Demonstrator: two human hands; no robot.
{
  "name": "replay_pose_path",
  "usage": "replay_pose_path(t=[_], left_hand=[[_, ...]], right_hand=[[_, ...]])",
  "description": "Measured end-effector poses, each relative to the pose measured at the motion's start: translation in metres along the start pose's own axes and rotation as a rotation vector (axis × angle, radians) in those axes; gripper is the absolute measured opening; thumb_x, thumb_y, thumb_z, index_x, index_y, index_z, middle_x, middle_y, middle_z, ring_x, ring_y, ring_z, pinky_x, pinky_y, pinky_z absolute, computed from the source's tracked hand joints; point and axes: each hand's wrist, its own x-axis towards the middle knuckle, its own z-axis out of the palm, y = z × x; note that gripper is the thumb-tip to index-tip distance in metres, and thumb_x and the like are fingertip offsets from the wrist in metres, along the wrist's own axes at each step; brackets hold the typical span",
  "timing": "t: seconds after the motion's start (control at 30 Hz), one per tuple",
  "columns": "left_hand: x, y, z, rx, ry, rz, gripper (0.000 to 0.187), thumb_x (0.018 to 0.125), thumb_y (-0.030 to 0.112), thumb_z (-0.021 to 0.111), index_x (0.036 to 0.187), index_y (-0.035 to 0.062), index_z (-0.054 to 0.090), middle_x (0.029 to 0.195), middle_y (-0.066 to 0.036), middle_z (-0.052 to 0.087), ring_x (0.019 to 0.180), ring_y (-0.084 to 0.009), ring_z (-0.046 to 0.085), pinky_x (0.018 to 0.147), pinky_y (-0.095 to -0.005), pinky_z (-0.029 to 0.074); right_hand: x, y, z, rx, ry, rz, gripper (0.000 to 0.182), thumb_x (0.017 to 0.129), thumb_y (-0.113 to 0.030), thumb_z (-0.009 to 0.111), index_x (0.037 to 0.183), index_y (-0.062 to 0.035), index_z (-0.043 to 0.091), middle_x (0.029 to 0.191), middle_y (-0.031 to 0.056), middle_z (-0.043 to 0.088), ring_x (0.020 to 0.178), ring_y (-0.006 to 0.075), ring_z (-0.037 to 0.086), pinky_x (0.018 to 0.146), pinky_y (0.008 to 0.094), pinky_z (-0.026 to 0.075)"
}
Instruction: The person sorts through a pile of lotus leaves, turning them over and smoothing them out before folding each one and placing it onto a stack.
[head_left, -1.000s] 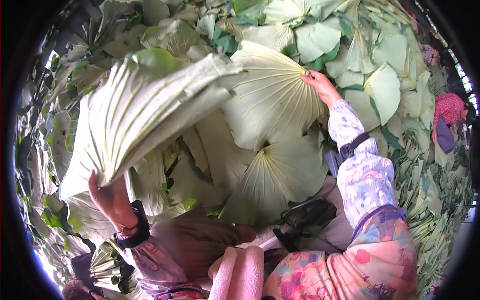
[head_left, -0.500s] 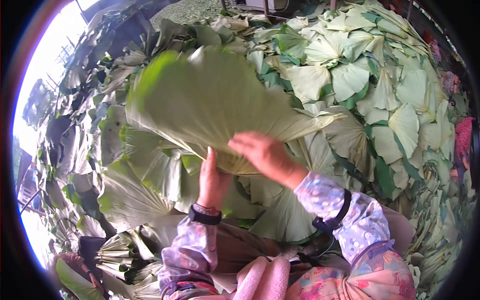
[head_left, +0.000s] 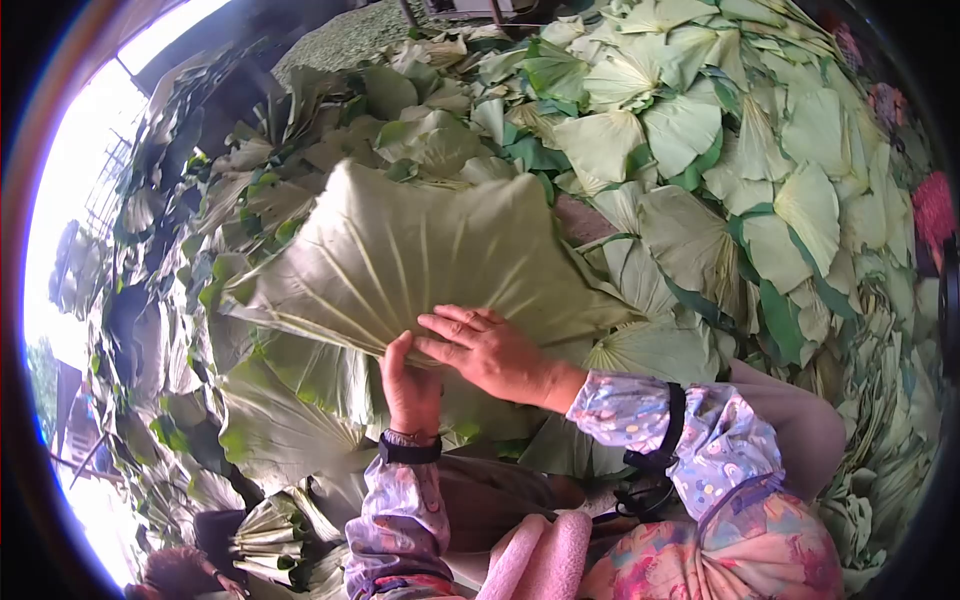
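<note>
A large pale green leaf [head_left: 430, 250] with ribs fanning out lies spread in front of me. My left hand [head_left: 410, 388] pinches its near edge, thumb on top and fingers underneath. My right hand [head_left: 485, 352] rests on the leaf just right of that thumb, its fingers spread over the surface. Another broad leaf [head_left: 285, 405] lies below and left of the held one.
A high heap of overlapping leaves [head_left: 680, 130] rises ahead and to the right. Darker leaves [head_left: 150, 330] pile up on the left. Folded leaves [head_left: 270, 535] sit at lower left, near part of another person [head_left: 180, 575]. A pink cloth [head_left: 933, 210] shows at far right.
The held leaf has come down and its far edge has changed shape, with its ribs now showing clearly. Both hands are slightly lower, and my right hand has moved left with its fingers more spread.
</note>
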Motion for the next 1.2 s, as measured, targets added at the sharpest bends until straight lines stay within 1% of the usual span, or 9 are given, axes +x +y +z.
replay_pose_path(t=[0.17, 0.3, 0.4, 0.47, 0.57, 0.63, 0.73, 0.83, 1.2], left_hand=[[0.006, 0.011, -0.026, 0.036, 0.075, 0.166, 0.023, 0.079, 0.014, 0.056, 0.098, 0.0009, 0.054, 0.099, -0.009, 0.058, 0.095, -0.0214, 0.053, 0.086, -0.0373, 0.042], [-0.007, 0.012, 0.013, -0.021, -0.063, -0.084, 0.020, 0.081, 0.014, 0.056, 0.097, 0.0011, 0.055, 0.099, -0.010, 0.059, 0.093, -0.0212, 0.054, 0.086, -0.0376, 0.042], [0.007, 0.000, -0.006, 0.121, 0.067, -0.007, 0.021, 0.081, 0.015, 0.056, 0.097, 0.0008, 0.055, 0.101, -0.011, 0.059, 0.093, -0.0220, 0.055, 0.086, -0.0384, 0.043], [0.012, 0.000, -0.007, 0.161, 0.073, -0.034, 0.024, 0.080, 0.017, 0.057, 0.097, 0.0014, 0.055, 0.099, -0.010, 0.060, 0.089, -0.0216, 0.057, 0.082, -0.0369, 0.044], [0.029, 0.002, -0.023, 0.113, 0.036, -0.098, 0.023, 0.080, 0.016, 0.057, 0.097, 0.0005, 0.056, 0.100, -0.011, 0.060, 0.090, -0.0218, 0.057, 0.082, -0.0377, 0.046], [0.033, -0.003, -0.013, 0.102, 0.049, -0.104, 0.024, 0.080, 0.016, 0.057, 0.098, 0.0005, 0.056, 0.101, -0.012, 0.060, 0.093, -0.0228, 0.057, 0.085, -0.0395, 0.044], [0.041, -0.013, -0.003, 0.099, 0.043, -0.132, 0.025, 0.080, 0.016, 0.057, 0.099, 0.0007, 0.056, 0.103, -0.013, 0.060, 0.096, -0.0240, 0.056, 0.088, -0.0423, 0.042], [0.042, -0.028, 0.016, 0.102, 0.081, -0.157, 0.025, 0.080, 0.016, 0.057, 0.100, 0.0011, 0.056, 0.105, -0.013, 0.059, 0.098, -0.0245, 0.055, 0.090, -0.0439, 0.040], [0.057, -0.088, 0.061, 0.192, 0.060, -0.293, 0.034, 0.082, 0.019, 0.054, 0.110, 0.0004, 0.051, 0.111, -0.016, 0.055, 0.101, -0.0272, 0.054, 0.092, -0.0459, 0.040]], right_hand=[[-0.065, 0.085, -0.020, -0.117, -0.105, 0.255, 0.044, 0.071, -0.014, 0.059, 0.115, -0.0110, 0.053, 0.115, 0.0094, 0.053, 0.107, 0.0262, 0.050, 0.089, 0.0373, 0.040], [-0.176, 0.139, -0.034, 0.068, -0.439, 0.759, 0.044, 0.066, -0.004, 0.060, 0.110, -0.0099, 0.056, 0.109, 0.0107, 0.057, 0.101, 0.0280, 0.053, 0.086, 0.0358, 0.042], [-0.230, 0.159, -0.033, -0.055, -0.428, 0.701, 0.029, 0.073, -0.010, 0.053, 0.102, -0.0114, 0.057, 0.096, 0.0128, 0.058, 0.088, 0.0283, 0.056, 0.069, 0.0397, 0.046], [-0.261, 0.190, -0.056, -0.381, -0.119, 0.583, 0.027, 0.072, -0.004, 0.050, 0.098, -0.0097, 0.057, 0.098, 0.0108, 0.057, 0.093, 0.0283, 0.055, 0.070, 0.0397, 0.046], [-0.296, 0.228, -0.134, -0.672, -0.184, 0.827, 0.052, 0.071, 0.001, 0.049, 0.122, -0.0085, 0.045, 0.133, 0.0134, 0.037, 0.124, 0.0331, 0.031, 0.100, 0.0428, 0.029], [-0.319, 0.250, -0.188, -0.841, -0.299, 0.904, 0.056, 0.071, 0.002, 0.048, 0.126, -0.0088, 0.040, 0.135, 0.0138, 0.034, 0.127, 0.0335, 0.026, 0.102, 0.0445, 0.025], [-0.362, 0.272, -0.240, -0.978, -0.433, 1.195, 0.092, 0.055, -0.024, 0.080, 0.132, -0.0134, 0.031, 0.139, 0.0127, 0.025, 0.129, 0.0314, 0.023, 0.102, 0.0459, 0.024], [-0.395, 0.280, -0.260, -0.994, -0.480, 1.414, 0.099, 0.054, -0.027, 0.080, 0.135, -0.0156, 0.024, 0.141, 0.0138, 0.020, 0.130, 0.0345, 0.016, 0.101, 0.0441, 0.025], [-0.413, 0.306, -0.228, -0.841, -0.419, 1.075, 0.094, 0.056, -0.032, 0.078, 0.135, -0.0206, 0.027, 0.142, 0.0082, 0.019, 0.130, 0.0318, 0.019, 0.102, 0.0438, 0.025]])
